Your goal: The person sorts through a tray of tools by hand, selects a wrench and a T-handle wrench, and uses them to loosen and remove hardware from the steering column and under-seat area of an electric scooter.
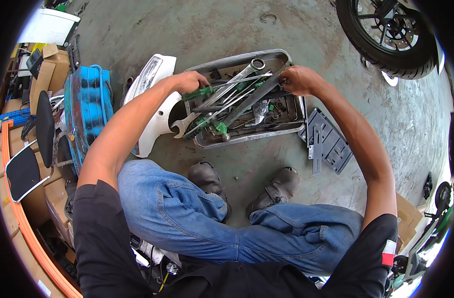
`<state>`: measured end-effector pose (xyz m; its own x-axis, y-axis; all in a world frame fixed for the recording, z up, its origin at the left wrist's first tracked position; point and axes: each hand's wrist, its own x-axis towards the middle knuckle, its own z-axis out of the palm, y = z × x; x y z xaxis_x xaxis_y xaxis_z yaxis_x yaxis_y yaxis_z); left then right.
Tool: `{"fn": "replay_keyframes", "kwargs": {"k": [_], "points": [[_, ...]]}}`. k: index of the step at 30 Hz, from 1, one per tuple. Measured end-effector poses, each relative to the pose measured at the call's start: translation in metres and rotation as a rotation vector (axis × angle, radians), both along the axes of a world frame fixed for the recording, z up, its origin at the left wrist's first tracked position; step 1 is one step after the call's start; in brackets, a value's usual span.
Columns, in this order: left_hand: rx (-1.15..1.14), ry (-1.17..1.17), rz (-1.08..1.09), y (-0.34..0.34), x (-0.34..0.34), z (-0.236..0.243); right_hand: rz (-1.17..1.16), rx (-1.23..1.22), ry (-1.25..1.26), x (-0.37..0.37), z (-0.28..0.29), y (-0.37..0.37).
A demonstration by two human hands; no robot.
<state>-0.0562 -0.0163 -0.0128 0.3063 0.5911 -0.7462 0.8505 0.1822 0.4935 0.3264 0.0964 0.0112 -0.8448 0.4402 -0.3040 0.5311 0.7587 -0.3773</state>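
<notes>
A shallow metal tray [247, 138] full of tools sits on the floor ahead of my feet. My left hand [189, 82] is at its left side, fingers curled round the green handle of a screwdriver [201, 93] whose shaft points right across the pile. At the right rim, my right hand [297, 81] is closed beside the upper end of a long flat grey bar [254, 102]; my fingers hide what they pinch. Under these lie a large combination wrench [180, 127], a green-headed tool [220, 128], more green-handled screwdrivers and a small clear plastic bag [261, 111].
A white fairing piece [152, 99] lies left of the tray, next to a dented blue metal container [88, 111]. Right of the tray is a dark plastic plate [331, 141]. A motorcycle wheel [386, 37] stands far right. Cardboard boxes and a mirror [26, 171] crowd the left.
</notes>
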Motion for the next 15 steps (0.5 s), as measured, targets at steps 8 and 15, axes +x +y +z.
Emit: {"fn": "replay_keyframes", "kwargs": {"k": [8, 15], "points": [[-0.134, 0.269, -0.168, -0.011, 0.035, 0.003, -0.009, -0.003, -0.007, 0.001, -0.005, 0.000], [-0.060, 0.309, -0.154, -0.008, 0.050, 0.025, -0.016, -0.020, -0.004, 0.004, -0.002, -0.001]]}}
